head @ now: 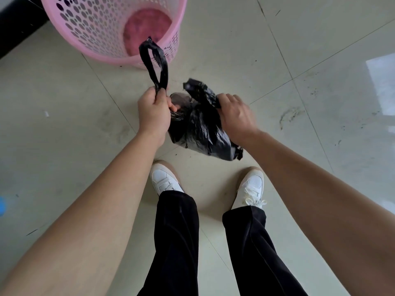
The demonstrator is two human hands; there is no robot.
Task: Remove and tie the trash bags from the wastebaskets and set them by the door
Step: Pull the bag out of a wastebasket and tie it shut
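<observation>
While the person stands over a pale tiled floor (299,146), a crumpled black plastic trash bag (198,129) hangs low between both hands, just ahead of two white shoes (164,178). The left hand (154,112) has its fingers (172,106) curled tight around one twisted black handle loop (152,63), which stands upright above the fist. The right hand (235,114) grips the other bunched handle strip (201,90) at the bag's top. Beyond them sits a pink perforated plastic wastebasket (89,24), apart from the bag.

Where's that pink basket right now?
In the head view the pink wastebasket sits on the tiled floor at upper left, just beyond the black trash bag that the left hand and right hand hold.
</observation>
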